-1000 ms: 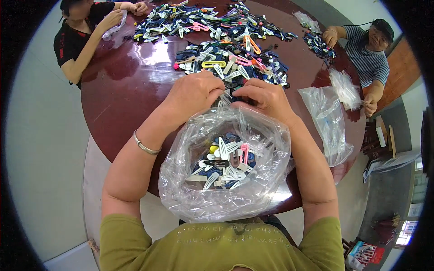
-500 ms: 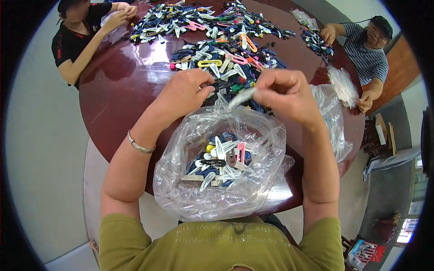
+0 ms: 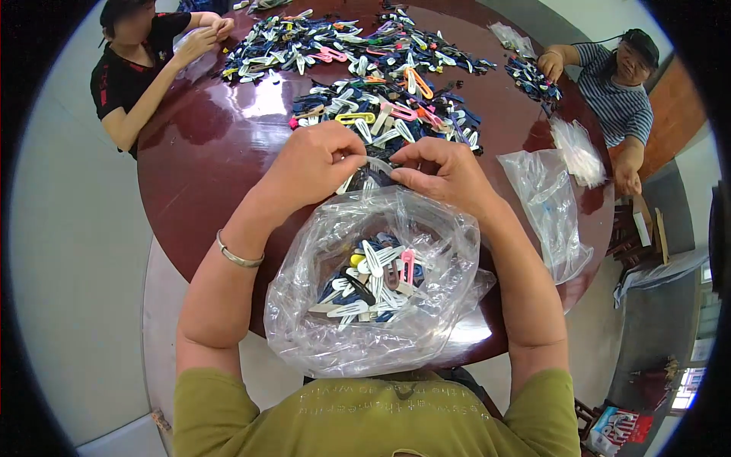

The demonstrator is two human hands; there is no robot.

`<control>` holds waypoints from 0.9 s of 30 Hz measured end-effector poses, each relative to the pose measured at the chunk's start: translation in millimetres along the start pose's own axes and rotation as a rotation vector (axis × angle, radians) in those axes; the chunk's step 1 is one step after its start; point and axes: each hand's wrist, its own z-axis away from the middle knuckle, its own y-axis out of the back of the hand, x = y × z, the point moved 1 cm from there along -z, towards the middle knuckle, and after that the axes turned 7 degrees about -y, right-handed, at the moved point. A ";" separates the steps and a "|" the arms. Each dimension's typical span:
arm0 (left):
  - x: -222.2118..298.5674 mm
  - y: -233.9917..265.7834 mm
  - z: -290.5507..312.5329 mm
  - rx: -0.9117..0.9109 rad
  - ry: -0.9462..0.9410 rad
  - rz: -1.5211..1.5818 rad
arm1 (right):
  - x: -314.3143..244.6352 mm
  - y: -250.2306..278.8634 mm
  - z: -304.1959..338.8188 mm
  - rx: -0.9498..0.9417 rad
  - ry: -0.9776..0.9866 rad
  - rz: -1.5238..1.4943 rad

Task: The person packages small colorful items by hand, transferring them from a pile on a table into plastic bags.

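A pale, slightly curved snap hair clip (image 3: 378, 164) spans the short gap between my two hands, above the far rim of a clear plastic bag (image 3: 304, 335). My left hand (image 3: 324, 160), with a bangle on its wrist, pinches one end between thumb and fingers. At the other end my right hand (image 3: 442, 174) grips it the same way. Inside the bag lies a heap of hair clips (image 3: 373, 286), mostly white and dark blue, with a pink, a brown and a yellow one among them. Just beyond my hands spreads a mixed pile of hair clips (image 3: 381, 114).
Another large pile of clips (image 3: 289, 46) covers the far part of the round dark red table (image 3: 190, 198). A flat clear bag (image 3: 541, 198) and a stack of thin clear bags (image 3: 576, 152) lie at right. Two people sit across, left and right; the right one's hand is by a small clip pile (image 3: 533, 76).
My right hand has moved left and slightly down, bringing the pale clip to my left hand, which now pinches it too. At right, the co-worker's lower hand has come off the thin bags.
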 end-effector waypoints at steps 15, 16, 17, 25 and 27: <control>-5.9 21.4 6.5 -0.411 0.307 -0.178 | -40.4 21.5 15.6 -0.046 0.008 -0.274; -5.3 18.1 7.0 -0.394 0.299 -0.209 | -33.9 18.9 11.9 0.041 -0.026 -0.179; -3.9 17.3 5.7 -0.406 0.285 -0.175 | -15.6 16.5 4.6 0.076 0.034 -0.113; -4.4 20.9 0.7 -0.279 0.169 -0.184 | -14.2 4.4 0.7 -0.007 0.047 -0.013; -1.4 18.8 1.9 -0.288 0.160 -0.116 | -13.5 0.1 2.4 -0.062 -0.085 -0.118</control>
